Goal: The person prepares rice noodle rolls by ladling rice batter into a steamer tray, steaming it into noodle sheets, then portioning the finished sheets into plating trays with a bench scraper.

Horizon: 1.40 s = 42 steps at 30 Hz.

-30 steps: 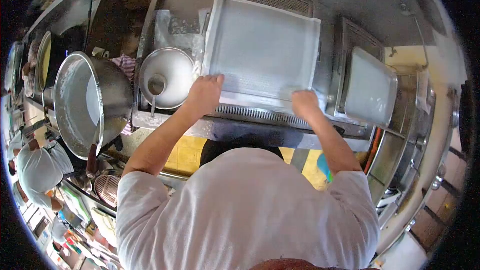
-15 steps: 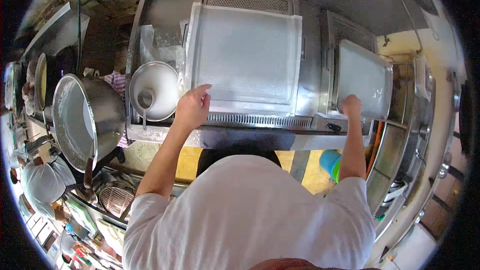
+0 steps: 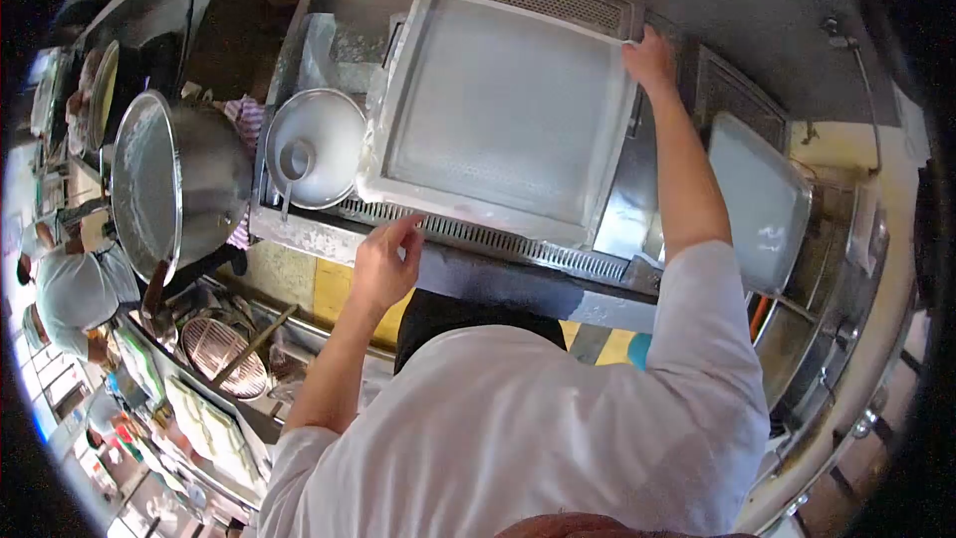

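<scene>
The bare right hand (image 3: 651, 58) is gripping the far right corner of the thin, white, square sheet (image 3: 508, 110), the bare left hand (image 3: 386, 264) is hovering by its near edge, and a metal ladle (image 3: 297, 158) is resting in the round metal bowl (image 3: 319, 93).

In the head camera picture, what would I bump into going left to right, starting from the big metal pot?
Big metal pot → round bowl → white-bordered flat tray → rounded-corner tray.

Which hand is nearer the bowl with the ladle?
Left. The left hand hovers near the bowl; the right hand is at the far right corner of the middle tray.
</scene>
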Each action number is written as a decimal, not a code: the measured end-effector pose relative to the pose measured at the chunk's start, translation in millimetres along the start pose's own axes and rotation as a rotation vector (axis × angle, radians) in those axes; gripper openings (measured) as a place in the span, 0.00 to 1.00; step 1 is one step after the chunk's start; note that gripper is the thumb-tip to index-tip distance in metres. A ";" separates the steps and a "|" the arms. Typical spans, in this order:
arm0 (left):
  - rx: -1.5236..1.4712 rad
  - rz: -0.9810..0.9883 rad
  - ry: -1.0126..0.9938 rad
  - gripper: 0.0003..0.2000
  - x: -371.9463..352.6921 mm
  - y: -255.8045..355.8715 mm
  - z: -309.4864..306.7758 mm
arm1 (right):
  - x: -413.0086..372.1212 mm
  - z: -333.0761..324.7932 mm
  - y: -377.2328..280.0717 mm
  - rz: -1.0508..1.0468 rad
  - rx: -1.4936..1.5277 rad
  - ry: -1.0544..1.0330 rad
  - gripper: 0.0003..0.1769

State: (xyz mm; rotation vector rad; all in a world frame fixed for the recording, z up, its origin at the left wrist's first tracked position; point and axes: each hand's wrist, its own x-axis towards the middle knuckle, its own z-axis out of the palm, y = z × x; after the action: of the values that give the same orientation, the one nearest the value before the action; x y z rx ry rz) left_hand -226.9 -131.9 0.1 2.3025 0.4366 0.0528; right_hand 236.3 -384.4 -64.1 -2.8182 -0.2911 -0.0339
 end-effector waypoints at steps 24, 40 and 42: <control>-0.158 0.007 0.081 0.12 -74.9 -69.3 -55.9 | -287.6 -21.3 -32.9 0.065 0.076 -0.120 0.49; -0.183 -0.272 0.319 0.11 -198.4 -103.0 -84.8 | -228.6 70.9 -275.1 0.079 0.475 -1.088 0.10; -0.197 -0.298 0.333 0.11 -206.3 -100.4 -77.1 | -231.2 61.7 -259.9 0.054 0.496 -1.101 0.10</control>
State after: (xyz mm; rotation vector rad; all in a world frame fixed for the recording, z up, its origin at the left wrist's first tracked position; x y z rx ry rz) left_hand -463.7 -81.5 2.3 2.0163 0.9000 0.3203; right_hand -43.4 -168.6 -57.7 -2.0721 -0.3729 1.3954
